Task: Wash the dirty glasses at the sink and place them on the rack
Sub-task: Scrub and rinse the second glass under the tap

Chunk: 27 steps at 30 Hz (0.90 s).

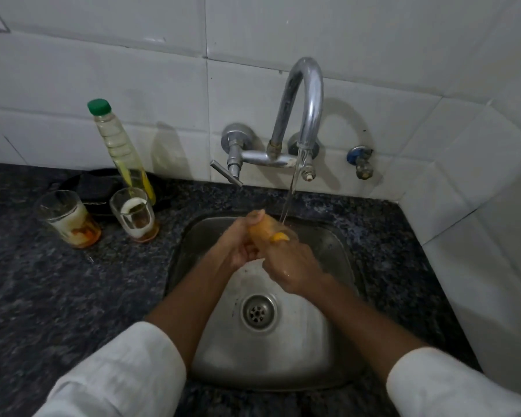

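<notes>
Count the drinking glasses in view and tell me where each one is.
3. Two dirty glasses stand on the counter left of the sink: one far left, one before the bottle. A third glass is held under the running tap by both hands. No others show.

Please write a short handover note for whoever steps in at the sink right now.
Left hand grips the glass being washed, tilted over the sink.
Right hand also holds that glass, fingers at its mouth, where something orange shows.
Tap is running, the stream landing at the glass.
Two dirty glasses wait on the counter left of the sink: the far-left one and the nearer one, both with white and orange residue.
Done: none visibly finished. Left: rinse this glass, wash both others, rack all three. No rack is in view.
</notes>
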Motion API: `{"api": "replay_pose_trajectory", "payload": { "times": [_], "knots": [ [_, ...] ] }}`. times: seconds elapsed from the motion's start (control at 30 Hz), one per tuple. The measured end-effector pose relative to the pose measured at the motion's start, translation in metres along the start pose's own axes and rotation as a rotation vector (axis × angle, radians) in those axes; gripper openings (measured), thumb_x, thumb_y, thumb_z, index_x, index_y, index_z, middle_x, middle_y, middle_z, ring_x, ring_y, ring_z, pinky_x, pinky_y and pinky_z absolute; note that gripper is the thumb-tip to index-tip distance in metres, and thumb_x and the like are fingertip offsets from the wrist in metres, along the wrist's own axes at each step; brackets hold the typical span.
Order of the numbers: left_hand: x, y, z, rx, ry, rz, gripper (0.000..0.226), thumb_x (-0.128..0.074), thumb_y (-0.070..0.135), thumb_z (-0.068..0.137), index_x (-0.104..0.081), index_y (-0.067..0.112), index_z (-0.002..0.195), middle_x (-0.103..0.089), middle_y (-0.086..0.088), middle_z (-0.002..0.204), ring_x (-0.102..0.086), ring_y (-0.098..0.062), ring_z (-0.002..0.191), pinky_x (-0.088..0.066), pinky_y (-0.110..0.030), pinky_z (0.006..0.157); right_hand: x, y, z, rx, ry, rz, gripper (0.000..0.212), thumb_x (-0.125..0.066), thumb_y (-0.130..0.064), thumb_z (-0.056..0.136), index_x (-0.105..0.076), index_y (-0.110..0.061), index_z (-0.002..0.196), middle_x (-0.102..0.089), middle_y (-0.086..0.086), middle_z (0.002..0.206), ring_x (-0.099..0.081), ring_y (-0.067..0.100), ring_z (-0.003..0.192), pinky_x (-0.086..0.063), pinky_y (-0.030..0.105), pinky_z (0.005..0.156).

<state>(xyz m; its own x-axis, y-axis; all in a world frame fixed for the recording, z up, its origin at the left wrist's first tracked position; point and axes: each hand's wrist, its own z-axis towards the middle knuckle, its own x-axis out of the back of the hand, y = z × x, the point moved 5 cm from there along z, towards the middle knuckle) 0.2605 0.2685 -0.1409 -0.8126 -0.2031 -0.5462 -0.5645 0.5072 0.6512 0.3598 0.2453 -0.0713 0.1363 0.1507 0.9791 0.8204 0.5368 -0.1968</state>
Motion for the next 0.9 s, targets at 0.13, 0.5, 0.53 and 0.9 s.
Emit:
{"api": "replay_pose_trajectory", "payload": {
  "times": [0.13, 0.5, 0.53, 0.9],
  "knots": [
    [-0.006, -0.016, -0.004, -0.087, -0.143, -0.189, 0.064, -0.074, 0.036, 0.085, -0.054, -0.005, 0.13, -0.063, -0.026, 0.121, -0.066, -0.033, 0.106, -0.057, -0.043, 0.084, 0.0, 0.005, 0.018, -0.194, 0.14, 0.474, 0.026, -0.047, -0.016, 0.096, -0.064, -0.003, 0.111, -0.066, 0.021, 0.108, -0.063, 0.035, 0.099, -0.051, 0.042, 0.083],
    [-0.014, -0.011, 0.006, -0.128, -0.159, -0.291, 0.03, -0.064, 0.023, 0.091, -0.066, 0.002, 0.112, -0.067, -0.022, 0.104, -0.065, -0.027, 0.085, -0.057, -0.03, 0.064, -0.001, 0.018, 0.022, -0.569, 0.304, 1.174, 0.015, -0.056, -0.012, 0.09, -0.062, -0.017, 0.077, -0.065, 0.004, 0.078, -0.065, 0.017, 0.074, -0.051, 0.029, 0.064],
    [-0.013, -0.012, 0.007, -0.134, -0.168, -0.316, 0.027, -0.068, 0.023, 0.087, -0.07, 0.003, 0.105, -0.069, -0.02, 0.1, -0.066, -0.026, 0.082, -0.056, -0.03, 0.063, 0.005, 0.013, 0.017, -0.514, 0.316, 1.106, 0.018, -0.056, -0.01, 0.092, -0.06, -0.018, 0.077, -0.064, 0.004, 0.078, -0.064, 0.013, 0.073, -0.052, 0.029, 0.065],
    [-0.009, -0.017, -0.002, -0.12, -0.147, -0.3, 0.037, -0.062, 0.013, 0.092, -0.051, 0.016, 0.127, -0.062, -0.019, 0.1, -0.067, -0.024, 0.069, -0.055, -0.026, 0.048, -0.012, 0.021, 0.015, -0.438, 0.326, 0.815, 0.016, -0.055, -0.023, 0.092, -0.067, -0.015, 0.085, -0.068, 0.005, 0.075, -0.066, 0.02, 0.068, -0.05, 0.035, 0.061]
  ]
}}
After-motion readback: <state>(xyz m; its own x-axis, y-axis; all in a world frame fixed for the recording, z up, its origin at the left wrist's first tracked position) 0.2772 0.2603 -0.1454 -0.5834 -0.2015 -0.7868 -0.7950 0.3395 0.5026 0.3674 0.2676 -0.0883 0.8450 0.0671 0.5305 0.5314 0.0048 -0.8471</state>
